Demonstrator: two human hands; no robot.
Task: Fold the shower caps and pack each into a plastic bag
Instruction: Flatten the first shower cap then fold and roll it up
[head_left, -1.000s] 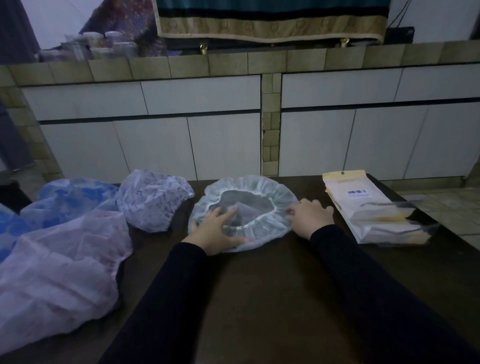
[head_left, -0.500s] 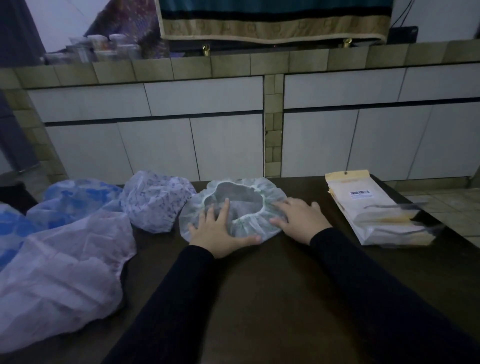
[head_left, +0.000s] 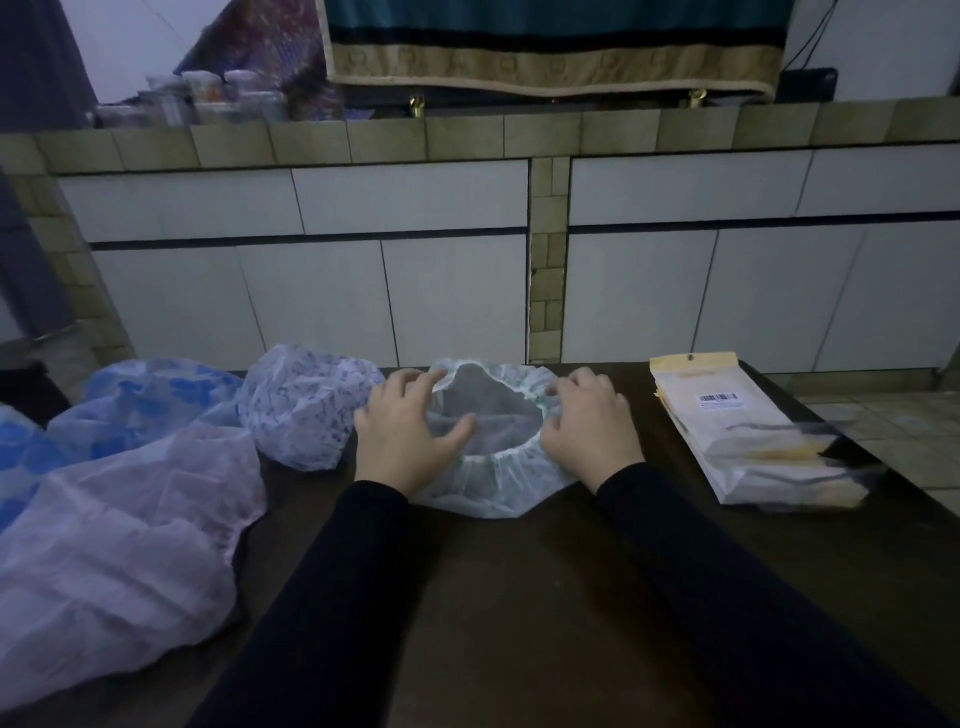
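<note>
Lying along the desk's (head_left: 519, 597) left side are four loose shower caps (head_left: 119, 545); a fifth cap (head_left: 493, 478) sits mid-desk, its rim gripped by the left hand (head_left: 402, 441) and right hand (head_left: 589, 434). One stack of plastic bags (head_left: 743, 441) occupies the right edge, facing white tiled cabinets (head_left: 415, 260).

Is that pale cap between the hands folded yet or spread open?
Spread open: the shower cap lies flat, its elastic opening gaping, left hand and right hand on its sides.
</note>
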